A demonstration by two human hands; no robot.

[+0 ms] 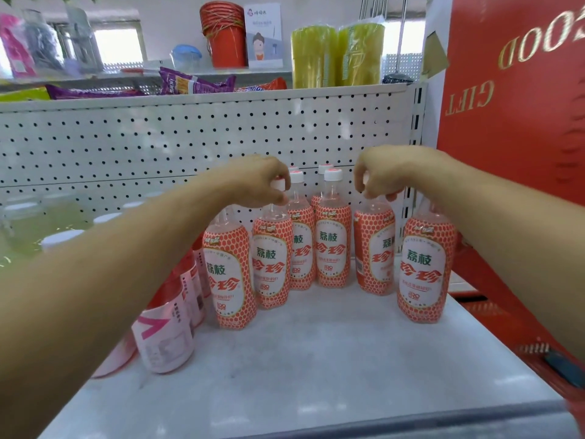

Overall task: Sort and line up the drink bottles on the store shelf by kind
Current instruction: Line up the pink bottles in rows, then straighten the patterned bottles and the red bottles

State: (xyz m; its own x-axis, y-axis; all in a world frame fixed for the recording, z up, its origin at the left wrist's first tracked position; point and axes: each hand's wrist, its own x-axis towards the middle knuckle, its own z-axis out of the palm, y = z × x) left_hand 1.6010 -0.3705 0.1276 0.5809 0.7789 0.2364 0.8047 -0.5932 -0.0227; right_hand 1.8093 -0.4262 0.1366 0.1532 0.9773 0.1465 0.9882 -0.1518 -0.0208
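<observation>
Several lychee soda bottles with orange honeycomb labels and white caps stand on the white shelf [316,359]. My left hand [262,182] grips the cap and neck of one bottle [272,264] in the left group. My right hand [380,175] pinches the top of another bottle [375,251] further right. One more lychee bottle [424,267] stands alone at the front right, partly behind my right forearm. Pink-labelled bottles [167,331] stand at the left under my left forearm. Pale green bottles [47,223] with white caps sit blurred at the far left.
A white pegboard back panel [190,137] closes off the shelf behind the bottles. Snack packs, red cups [224,33] and green wrapped rolls [335,55] sit on the shelf above. A red gift box [512,90] and a red basket [506,312] border the right side.
</observation>
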